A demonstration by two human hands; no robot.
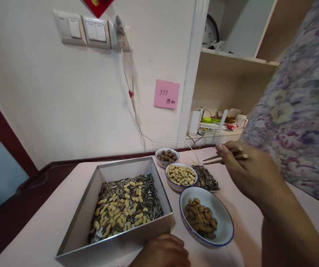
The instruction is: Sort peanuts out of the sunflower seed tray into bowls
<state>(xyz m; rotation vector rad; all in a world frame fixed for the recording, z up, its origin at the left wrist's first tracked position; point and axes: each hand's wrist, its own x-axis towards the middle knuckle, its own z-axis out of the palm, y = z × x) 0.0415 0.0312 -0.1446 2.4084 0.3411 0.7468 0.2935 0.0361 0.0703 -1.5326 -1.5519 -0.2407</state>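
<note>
My right hand is closed around a pair of wooden chopsticks. Their tips point left, above the table just behind a heap of striped sunflower seeds, with nothing visible between them. My left hand lies at the bottom against the front wall of a silver-grey open box, its fingers lying together and partly cut off by the frame. Inside the box, peanuts in shells lie over more sunflower seeds. To its right are a large bowl of almonds and a bowl of peanuts.
A small bowl of round brown nuts stands at the back by the wall. A white cable runs from the wall socket to the table. A shelf with a white router is behind, and a floral curtain hangs on the right.
</note>
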